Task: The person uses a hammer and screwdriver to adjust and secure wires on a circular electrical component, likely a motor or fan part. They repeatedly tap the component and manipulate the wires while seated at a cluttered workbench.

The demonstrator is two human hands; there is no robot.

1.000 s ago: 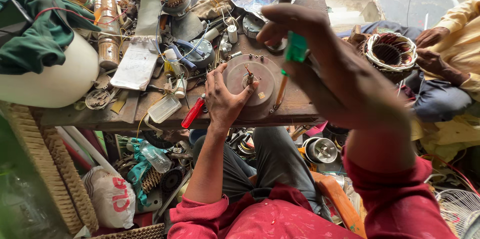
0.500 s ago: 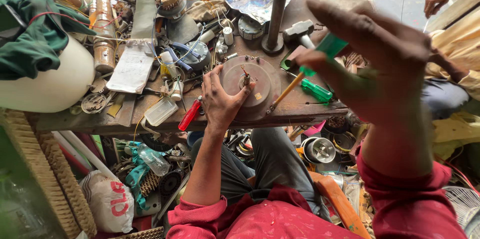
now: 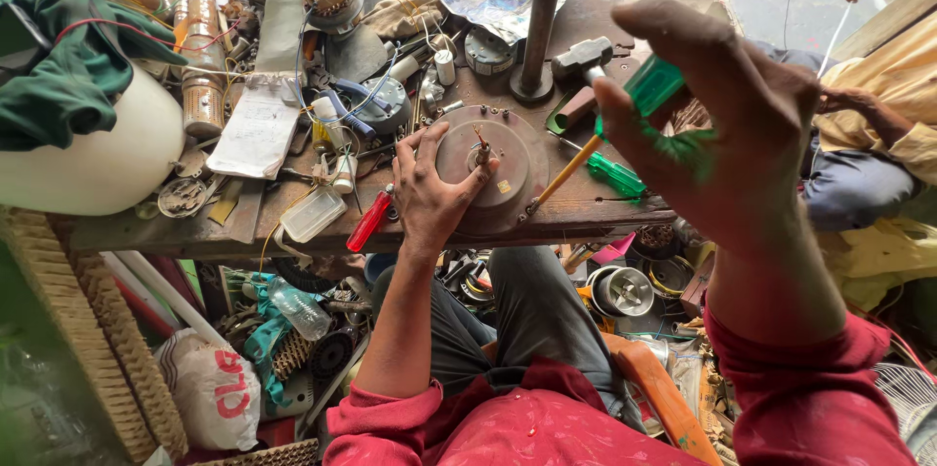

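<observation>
Your left hand [image 3: 429, 195] lies spread over the near-left side of the round, brownish metal motor housing [image 3: 493, 168], thumb up beside its short central shaft, its grip open and flat, pressing rather than clasping. That housing sits on the worn wooden counter [image 3: 586, 204], close to its front edge, right above your knees. Your right hand [image 3: 722, 129] is raised nearer the camera, its grip closed around the translucent green handle of a screwdriver [image 3: 652, 87] (fingers curled over it, thumb across). A second screwdriver with a yellow shaft and green handle [image 3: 584, 165] lies on the counter just right of the housing, its tip touching the rim. A red-handled tool [image 3: 369, 222] lies just beside your left wrist. Behind the housing stands an upright grey metal pipe [image 3: 542, 17], with a hammer [image 3: 584, 61] near it.
</observation>
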